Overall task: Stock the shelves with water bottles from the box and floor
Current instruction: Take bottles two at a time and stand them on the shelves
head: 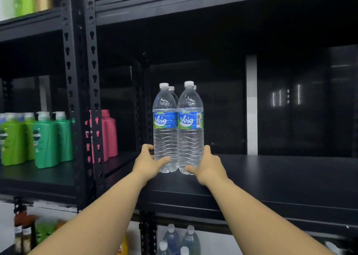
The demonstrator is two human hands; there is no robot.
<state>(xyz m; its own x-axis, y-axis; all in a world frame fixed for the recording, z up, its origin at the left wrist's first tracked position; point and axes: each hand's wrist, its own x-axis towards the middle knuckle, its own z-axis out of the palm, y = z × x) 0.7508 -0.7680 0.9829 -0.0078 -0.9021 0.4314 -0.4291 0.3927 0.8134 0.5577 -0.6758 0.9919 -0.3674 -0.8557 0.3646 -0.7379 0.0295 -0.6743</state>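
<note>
On the black shelf (pixel 271 177) stand 2 front water bottles (pixel 178 130) upright, touching, the left hand (pixel 148 162) gripping one base and the right hand (pixel 206 165) gripping the other.

Black metal shelving (pixel 251 177), pale floor (pixel 50 210)

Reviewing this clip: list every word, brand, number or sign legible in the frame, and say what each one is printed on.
"Waig": blue label of the front left water bottle.
"Waig": blue label of the front right water bottle; its barcode and the small print above the brand are too small to read.
"nsilk", cut off at the start: dark green pump bottle.
"su", partial: pink bottle behind the shelf upright.
Other labels are too blurred.
</note>
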